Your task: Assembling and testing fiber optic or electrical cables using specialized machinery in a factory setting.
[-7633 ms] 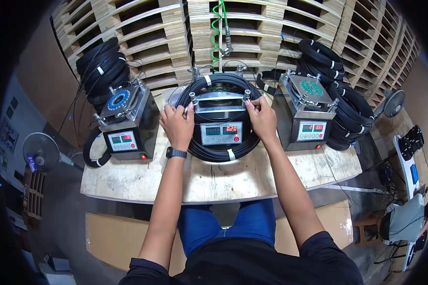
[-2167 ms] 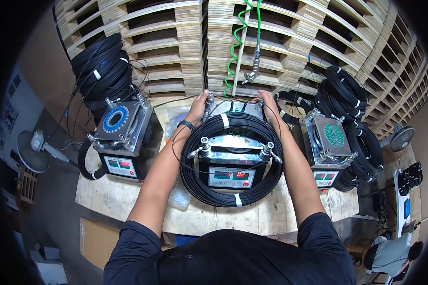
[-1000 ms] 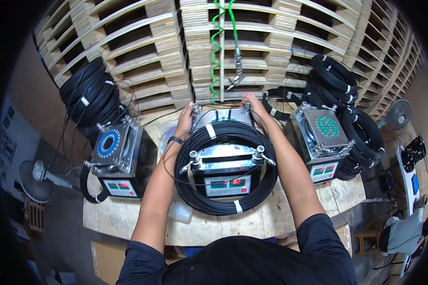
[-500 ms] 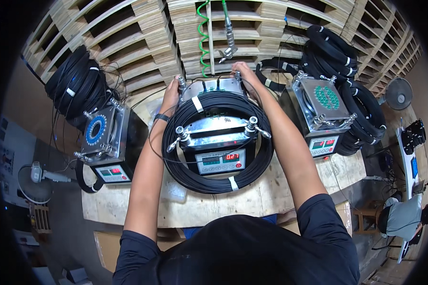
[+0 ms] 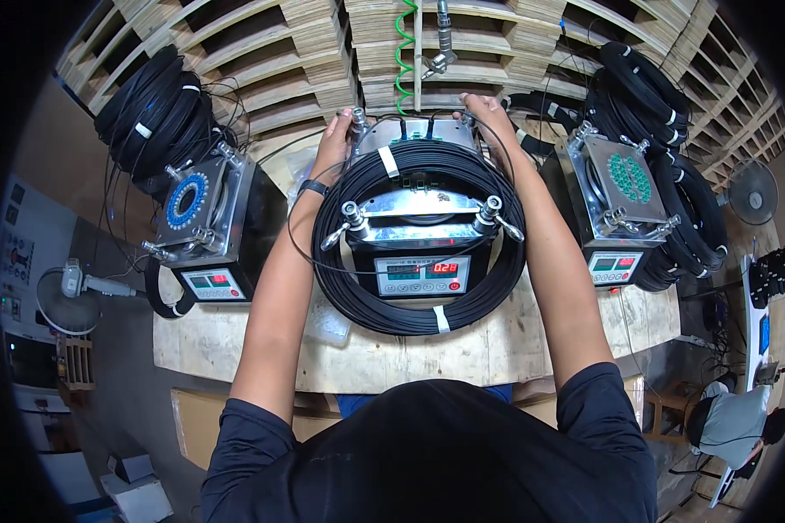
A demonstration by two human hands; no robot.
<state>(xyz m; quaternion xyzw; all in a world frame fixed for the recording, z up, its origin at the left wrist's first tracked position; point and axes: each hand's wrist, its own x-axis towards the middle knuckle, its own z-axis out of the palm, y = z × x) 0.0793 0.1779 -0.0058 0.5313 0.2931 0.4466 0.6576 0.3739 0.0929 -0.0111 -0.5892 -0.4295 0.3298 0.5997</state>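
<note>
At the middle of the wooden surface (image 5: 392,370), a black cable coil (image 5: 384,314) is looped around the central machine (image 5: 420,228), tilted so that its upper part is rested over the machine's body. Two black cable ends are seen standing at the rear plate (image 5: 417,133), beside small green pieces, so the placing of coil and ends can be judged done; the fastening at the rear corners seems unfinished, and how tight the front posts (image 5: 351,212) are cannot be told. The left hand (image 5: 331,144) is held partly curled at the left rear post (image 5: 358,122), thumb up against it; the right hand (image 5: 493,124) is bent around the far right corner. How far either is closed, and whether anything is gripped, cannot be told, as the fingers are partly hidden. Near the left forearm, a clear plastic package (image 5: 329,326) is laid flat, its contents not made out. By the left machine (image 5: 209,222), a ring of blue pieces (image 5: 186,200) is carried on the top plate; on the right machine (image 5: 615,200), green pieces (image 5: 630,177) are held in a rounded cluster. Farther out, more black coils are stacked behind both, and wooden pallets (image 5: 515,52) are stood along the back.
</note>
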